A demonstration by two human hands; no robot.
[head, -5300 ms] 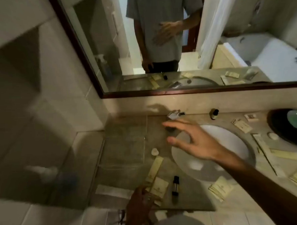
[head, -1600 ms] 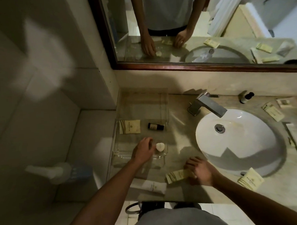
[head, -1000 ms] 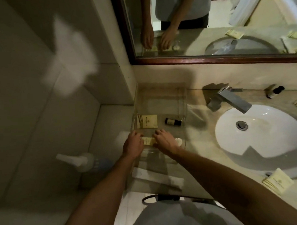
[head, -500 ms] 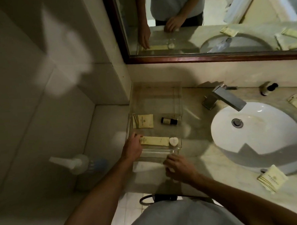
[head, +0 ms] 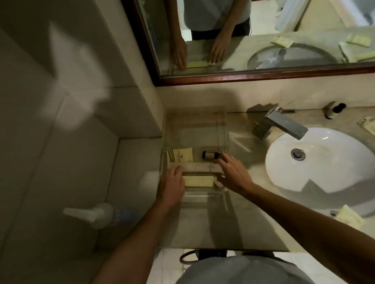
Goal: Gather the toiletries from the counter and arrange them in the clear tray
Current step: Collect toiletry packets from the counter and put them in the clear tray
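The clear tray (head: 223, 127) stands on the counter's left end against the wall. In it lie a cream packet (head: 182, 155), a small dark bottle (head: 208, 155), a long cream packet (head: 199, 181) and a small white soap (head: 218, 184), partly hidden. A long white tube (head: 199, 167) lies crosswise in the tray. My left hand (head: 171, 186) touches its left end. My right hand (head: 233, 174) has its fingers on the right end, beside the dark bottle.
Right of the tray are the faucet (head: 278, 124) and the white sink (head: 325, 178). A dark bottle (head: 334, 111) stands at the back wall. Cream packets lie at the sink's front (head: 349, 219) and far right (head: 373, 130). A spray bottle (head: 99, 213) sits low at the left.
My right hand picked the white tube up from the counter's front edge and brought it into the tray, above the long cream packet. My left hand shifted slightly to its left end.
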